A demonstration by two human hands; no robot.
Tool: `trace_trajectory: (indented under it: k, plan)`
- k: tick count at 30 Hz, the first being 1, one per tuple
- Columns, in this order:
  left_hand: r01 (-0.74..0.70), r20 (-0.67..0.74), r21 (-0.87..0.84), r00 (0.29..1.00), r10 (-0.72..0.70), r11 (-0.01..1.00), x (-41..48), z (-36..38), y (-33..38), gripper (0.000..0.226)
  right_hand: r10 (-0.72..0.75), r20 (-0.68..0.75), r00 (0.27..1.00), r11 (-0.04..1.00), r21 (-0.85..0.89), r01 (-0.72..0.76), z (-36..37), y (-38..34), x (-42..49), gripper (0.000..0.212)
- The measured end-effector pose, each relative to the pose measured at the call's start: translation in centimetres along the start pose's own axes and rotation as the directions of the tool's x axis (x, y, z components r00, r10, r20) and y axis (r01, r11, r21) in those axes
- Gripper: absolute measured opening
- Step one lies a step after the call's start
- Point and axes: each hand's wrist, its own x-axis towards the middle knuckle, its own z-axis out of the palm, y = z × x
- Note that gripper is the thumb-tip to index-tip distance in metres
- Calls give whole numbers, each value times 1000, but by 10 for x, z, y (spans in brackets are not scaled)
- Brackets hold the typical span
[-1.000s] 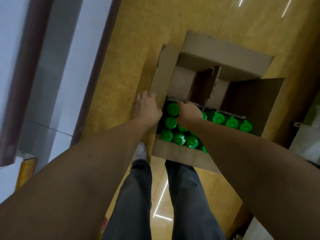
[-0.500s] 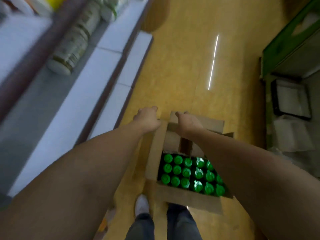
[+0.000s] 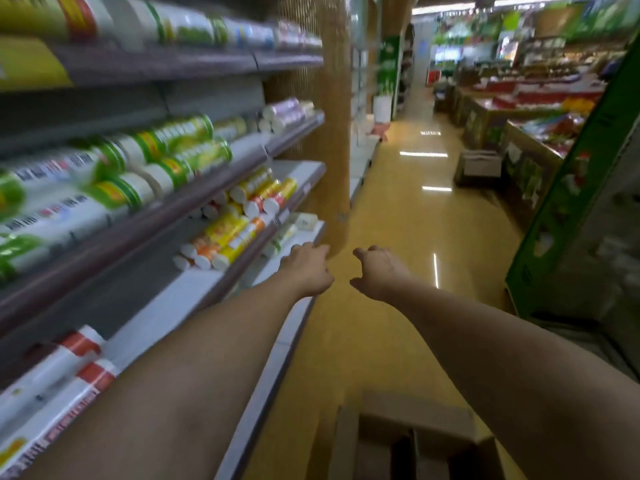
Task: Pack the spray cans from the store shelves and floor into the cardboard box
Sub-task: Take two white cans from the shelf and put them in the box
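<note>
Above the cardboard box (image 3: 408, 441) on the aisle floor, left hand (image 3: 308, 270) and right hand (image 3: 379, 271) (both empty, fingers loosely curled) reach toward shelved spray cans (image 3: 221, 237).

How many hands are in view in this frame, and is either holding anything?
2. The left hand reaches out beside the shelf edge; the right hand is over the aisle floor. Both look empty, above the cardboard box.

2 empty hands (image 3: 306, 268), 1 cardboard box (image 3: 408, 434), approx. 4 shelf levels (image 3: 194, 64), cans uncountable.
</note>
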Motion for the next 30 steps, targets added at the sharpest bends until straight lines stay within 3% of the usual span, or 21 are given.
trace_trajectory:
  k: [12, 15, 17, 19, 22, 30]
  plan:
    - [137, -272, 53, 955, -118, 989, -43, -119, 58, 39, -292, -174, 940, 955, -9, 295, -104, -8, -6, 49]
    - [203, -295, 79, 940, -172, 976, -75, -122, 57, 48, -386, -168, 907, 921, -9, 390, -106, -20, -14, 49]
    - [290, -260, 84, 930, -260, 953, -103, -126, 51, 71, -441, -172, 881, 894, 7, 449, -101, -34, -19, 52]
    - [392, -233, 97, 902, -362, 915, -132, -127, 40, 81, -504, -145, 852, 860, 6, 510, -95, -53, -28, 58]
    - [509, -232, 104, 848, -477, 855, -173, -123, 14, 65, -605, -82, 792, 796, -22, 605, -80, -85, -53, 59]
    - [697, -289, 6, 687, -666, 717, -292, -118, -27, 70, -787, -22, 617, 617, -52, 785, -53, -178, -120, 64]
